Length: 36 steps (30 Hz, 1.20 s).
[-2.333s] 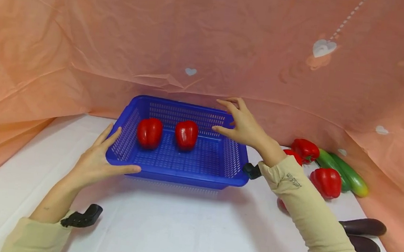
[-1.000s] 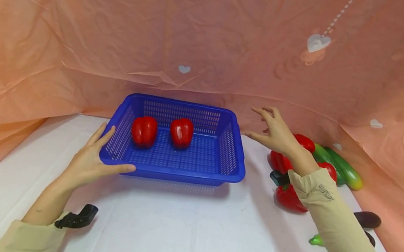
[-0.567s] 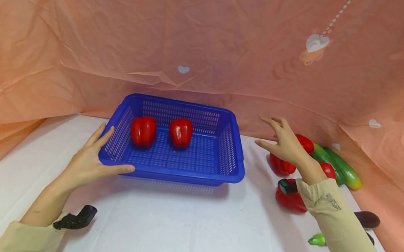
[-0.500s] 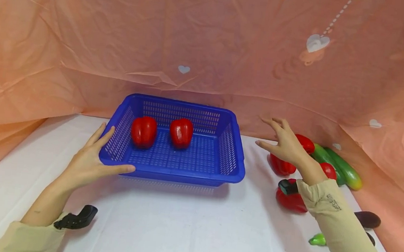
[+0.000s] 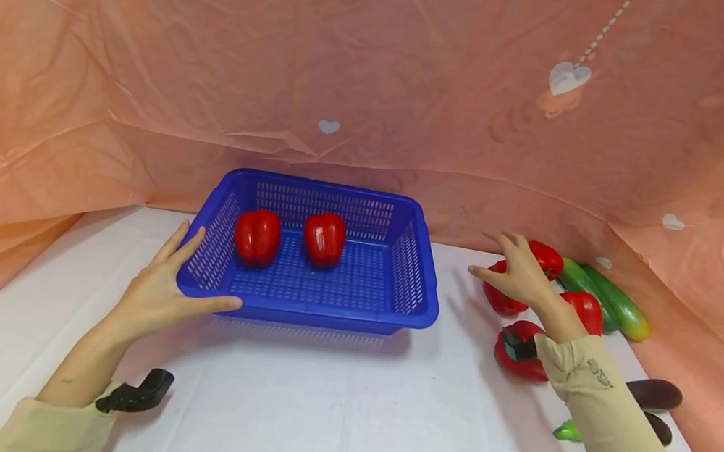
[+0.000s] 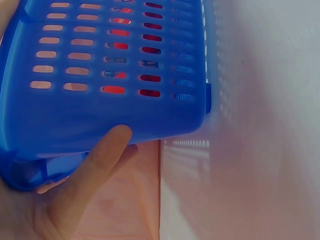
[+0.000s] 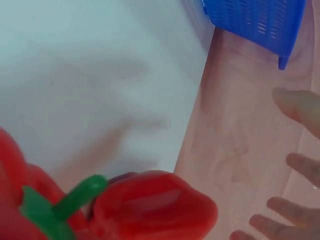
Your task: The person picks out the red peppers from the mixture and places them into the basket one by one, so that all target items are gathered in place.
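A blue plastic basket (image 5: 340, 318) stands on the white table, with two red bell peppers (image 5: 258, 236) inside towards its left and middle. At its front left corner my left hand (image 5: 159, 294) spreads thumb and straight fingers against the outside; in the left wrist view the thumb (image 6: 105, 155) lies by the basket's wall. My right hand (image 5: 521, 274), fingers parted and holding nothing, is over a red bell pepper (image 5: 501, 295) right of the basket. Another bell pepper (image 7: 155, 207) with a green-stemmed one beside it shows below that hand in the right wrist view.
More bell peppers (image 5: 581, 309) lie at the right, the nearest one partly hidden by the right wrist camera (image 5: 519, 347). Green cucumber-like vegetables (image 5: 616, 303) lie behind them, eggplants (image 5: 655, 394) in front. A pink cloth (image 5: 376, 74) hangs behind the table.
My right hand has moved from above the basket's right end out to the right, then down over the bell peppers. The left hand stays at the basket's corner.
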Available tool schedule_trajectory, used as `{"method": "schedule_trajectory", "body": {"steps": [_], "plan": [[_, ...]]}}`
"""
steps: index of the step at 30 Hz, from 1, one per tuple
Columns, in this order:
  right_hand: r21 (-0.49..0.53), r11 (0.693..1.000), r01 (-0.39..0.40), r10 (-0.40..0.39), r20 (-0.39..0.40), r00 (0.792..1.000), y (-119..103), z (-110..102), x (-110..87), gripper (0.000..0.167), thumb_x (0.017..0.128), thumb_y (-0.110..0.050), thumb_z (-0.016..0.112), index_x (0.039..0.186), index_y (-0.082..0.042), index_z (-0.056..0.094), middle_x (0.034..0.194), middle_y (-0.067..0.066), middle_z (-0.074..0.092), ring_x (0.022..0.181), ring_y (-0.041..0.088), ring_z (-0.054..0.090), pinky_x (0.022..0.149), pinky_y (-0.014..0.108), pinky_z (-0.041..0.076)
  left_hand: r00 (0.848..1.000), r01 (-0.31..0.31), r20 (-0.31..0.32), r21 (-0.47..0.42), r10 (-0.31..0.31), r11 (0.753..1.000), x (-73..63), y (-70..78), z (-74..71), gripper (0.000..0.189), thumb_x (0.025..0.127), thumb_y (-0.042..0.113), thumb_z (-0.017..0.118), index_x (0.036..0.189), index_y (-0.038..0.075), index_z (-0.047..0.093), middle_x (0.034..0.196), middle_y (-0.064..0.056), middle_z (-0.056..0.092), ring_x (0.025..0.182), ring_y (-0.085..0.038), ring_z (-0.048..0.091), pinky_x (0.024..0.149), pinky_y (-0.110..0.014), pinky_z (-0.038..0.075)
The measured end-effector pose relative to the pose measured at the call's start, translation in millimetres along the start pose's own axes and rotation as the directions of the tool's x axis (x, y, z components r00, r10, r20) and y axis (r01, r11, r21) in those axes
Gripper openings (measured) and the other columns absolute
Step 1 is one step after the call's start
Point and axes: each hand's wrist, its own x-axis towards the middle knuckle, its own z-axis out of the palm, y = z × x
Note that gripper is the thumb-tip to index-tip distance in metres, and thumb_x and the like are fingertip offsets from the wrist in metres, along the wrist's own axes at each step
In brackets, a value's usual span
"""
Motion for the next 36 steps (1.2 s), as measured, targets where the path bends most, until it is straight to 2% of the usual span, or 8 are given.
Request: {"method": "schedule_trajectory", "body": {"steps": [11,15,21,32,36], "plan": [[-0.010,0.997,-0.075,0.076,0.030,0.997,13,5,-5.8,0.080,0.084,-0.030,0.070,0.145,0.004,0.031,0.147,0.037,0.020,0.136,0.053,0.018,0.100,0.070,0.032,1.000,-0.003,-0.011,-0.003,0.003,1.000,-0.6,0.2,0.8,0.121,0.069,0.058,0.078,0.155,0.017,0.002,0.161,-0.007,-0.013,0.139,-0.057,0.010,0.099,-0.077,0.021],[-0.008,0.990,-0.139,0.139,0.073,0.988,16,5,-7.5,0.084,0.084,-0.031,0.070,0.147,0.002,0.026,0.149,0.040,0.012,0.137,0.056,0.013,0.099,0.071,0.032,1.000,-0.009,-0.012,-0.006,0.008,1.000,0.2,1.4,1.2,0.121,0.069,0.059,0.077,0.155,0.018,0.002,0.162,-0.006,-0.013,0.140,-0.056,0.010,0.100,-0.076,0.021],[-0.009,0.978,-0.209,0.209,0.120,0.971,19,7,-7.0,0.094,0.082,-0.035,0.071,0.150,0.002,0.018,0.148,0.042,0.007,0.134,0.060,0.014,0.096,0.070,0.036,1.000,0.005,-0.005,0.000,-0.005,1.000,0.7,1.2,0.0,0.121,0.069,0.059,0.077,0.155,0.018,0.002,0.161,-0.006,-0.014,0.140,-0.056,0.009,0.100,-0.077,0.021],[0.008,0.964,-0.266,0.261,0.154,0.953,18,12,-8.2,0.096,0.081,-0.028,0.073,0.150,0.002,0.014,0.147,0.042,0.008,0.130,0.061,0.021,0.093,0.067,0.042,1.000,0.005,0.000,0.001,-0.005,1.000,1.4,0.0,1.7,0.121,0.069,0.057,0.078,0.155,0.018,0.002,0.161,-0.007,-0.014,0.140,-0.056,0.009,0.100,-0.076,0.021],[0.006,0.971,-0.240,0.236,0.155,0.959,16,17,-5.3,0.097,0.079,-0.024,0.075,0.151,0.001,0.015,0.147,0.040,0.013,0.131,0.059,0.021,0.094,0.068,0.041,1.000,0.009,0.000,0.003,-0.009,1.000,1.1,-0.2,1.2,0.121,0.070,0.058,0.078,0.155,0.018,0.001,0.161,-0.007,-0.014,0.139,-0.057,0.009,0.100,-0.077,0.022]]}}
